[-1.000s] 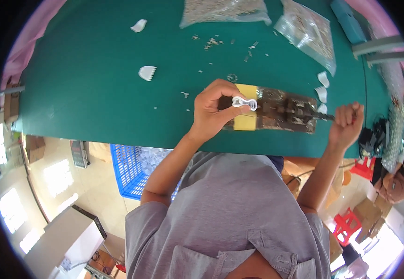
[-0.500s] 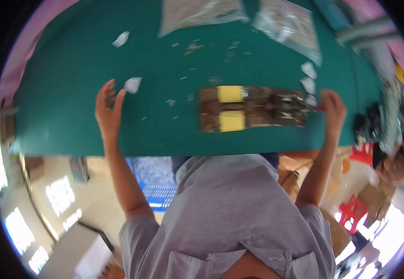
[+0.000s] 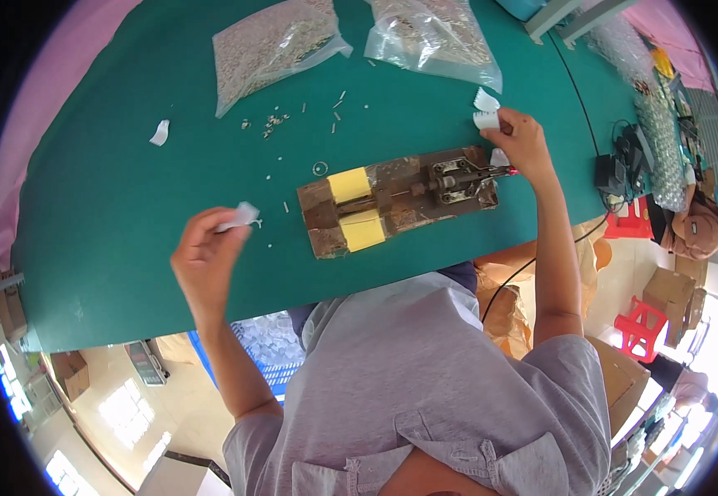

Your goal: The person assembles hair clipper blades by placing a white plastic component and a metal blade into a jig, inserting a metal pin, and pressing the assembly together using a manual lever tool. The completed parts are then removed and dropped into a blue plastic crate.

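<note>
My left hand (image 3: 207,256) pinches a small white slip (image 3: 246,215), slightly blurred, between thumb and fingers above the green table. On the right, my right hand (image 3: 523,142) has its thumb and fingertips closed on a white slip with a toothed edge (image 3: 485,121). Another toothed white slip (image 3: 486,100) lies just beyond it, and one more (image 3: 499,157) shows beneath the hand. Between my hands lies a brown wooden board fixture (image 3: 404,164) with two yellow pads (image 3: 349,186) and a metal toggle clamp (image 3: 457,180). The clamp's red-tipped handle (image 3: 511,171) points toward my right wrist.
Two clear bags of small pale parts (image 3: 272,50) (image 3: 433,37) lie at the back. Tiny loose bits (image 3: 275,122) and a white slip (image 3: 160,132) are scattered on the green table (image 3: 111,231). Black adapters with cables (image 3: 624,165) sit at the right edge; a blue crate (image 3: 272,376) stands below.
The view has shifted. My left hand now holds the white slip that lay beside its fingers. My right hand has moved from the clamp handle to the white slips and grips one.
</note>
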Available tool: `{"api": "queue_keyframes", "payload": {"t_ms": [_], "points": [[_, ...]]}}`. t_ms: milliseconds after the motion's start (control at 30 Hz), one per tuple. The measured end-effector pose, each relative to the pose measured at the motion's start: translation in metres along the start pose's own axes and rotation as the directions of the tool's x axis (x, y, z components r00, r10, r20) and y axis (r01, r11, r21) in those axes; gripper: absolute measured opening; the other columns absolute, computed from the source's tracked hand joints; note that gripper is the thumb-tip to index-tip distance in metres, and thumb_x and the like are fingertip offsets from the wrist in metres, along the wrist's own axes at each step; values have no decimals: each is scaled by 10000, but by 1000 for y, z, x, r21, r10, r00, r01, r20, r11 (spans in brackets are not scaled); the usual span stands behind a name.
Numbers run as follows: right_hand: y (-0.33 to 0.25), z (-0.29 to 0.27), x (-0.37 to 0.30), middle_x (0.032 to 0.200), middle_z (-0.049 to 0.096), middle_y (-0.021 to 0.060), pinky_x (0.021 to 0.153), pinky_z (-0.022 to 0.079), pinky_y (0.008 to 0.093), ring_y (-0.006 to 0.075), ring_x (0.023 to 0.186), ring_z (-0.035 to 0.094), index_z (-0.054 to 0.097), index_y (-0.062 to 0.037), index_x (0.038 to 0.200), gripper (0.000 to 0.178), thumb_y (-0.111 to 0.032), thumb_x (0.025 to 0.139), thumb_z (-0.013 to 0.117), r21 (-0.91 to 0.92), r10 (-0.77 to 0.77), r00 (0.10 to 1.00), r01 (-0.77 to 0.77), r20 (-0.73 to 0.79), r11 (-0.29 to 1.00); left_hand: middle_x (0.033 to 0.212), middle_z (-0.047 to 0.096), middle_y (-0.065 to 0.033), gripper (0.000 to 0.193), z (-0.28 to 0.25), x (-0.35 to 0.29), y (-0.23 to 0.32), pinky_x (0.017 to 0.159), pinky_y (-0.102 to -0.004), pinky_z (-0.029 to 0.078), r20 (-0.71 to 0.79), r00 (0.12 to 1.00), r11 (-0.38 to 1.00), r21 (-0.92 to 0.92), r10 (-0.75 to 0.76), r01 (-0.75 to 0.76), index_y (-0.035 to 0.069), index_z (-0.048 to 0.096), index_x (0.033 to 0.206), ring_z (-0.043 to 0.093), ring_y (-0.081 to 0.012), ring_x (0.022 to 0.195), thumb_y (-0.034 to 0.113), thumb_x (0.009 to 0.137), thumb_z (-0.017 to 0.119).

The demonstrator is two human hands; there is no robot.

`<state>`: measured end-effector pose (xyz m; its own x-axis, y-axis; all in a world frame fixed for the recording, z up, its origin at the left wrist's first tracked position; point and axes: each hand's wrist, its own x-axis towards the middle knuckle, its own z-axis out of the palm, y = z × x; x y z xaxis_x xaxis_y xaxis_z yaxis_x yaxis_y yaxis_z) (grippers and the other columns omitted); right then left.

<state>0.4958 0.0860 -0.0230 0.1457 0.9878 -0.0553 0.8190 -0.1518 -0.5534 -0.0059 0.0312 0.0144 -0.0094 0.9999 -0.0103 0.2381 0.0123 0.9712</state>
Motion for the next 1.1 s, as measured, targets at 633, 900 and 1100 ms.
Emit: {"api": "queue_keyframes", "payload": {"t_ms": [633, 900, 1100], "points": [[-168, 73, -28, 890, 709, 129, 776, 554, 425, 310, 824, 699, 797, -58, 1000, 166, -87, 873, 695, 245, -469, 797, 402, 380, 882, 972, 737, -50, 283, 132, -25, -8, 684, -369, 546, 333, 668, 527, 425, 665, -736, 53, 753, 1026, 647, -221, 810, -56, 764, 750], [-170, 68, -39, 877, 640, 106, 795, 531, 434, 306, 918, 650, 801, -47, 947, 123, -120, 917, 706, 230, -591, 749, 544, 300, 807, 1005, 718, -28, 369, 136, -25, -16, 724, -347, 480, 239, 715, 580, 446, 657, -682, 60, 778, 1081, 645, -206, 836, 3, 717, 764], [-172, 55, -44, 932, 636, 82, 824, 534, 405, 285, 948, 627, 795, -39, 1036, 159, -52, 897, 719, 130, -654, 697, 648, 294, 750, 1032, 709, 20, 343, 138, -29, -10, 815, -354, 407, 169, 707, 489, 611, 687, -622, 86, 785, 1070, 595, -179, 903, 31, 731, 773]]}}
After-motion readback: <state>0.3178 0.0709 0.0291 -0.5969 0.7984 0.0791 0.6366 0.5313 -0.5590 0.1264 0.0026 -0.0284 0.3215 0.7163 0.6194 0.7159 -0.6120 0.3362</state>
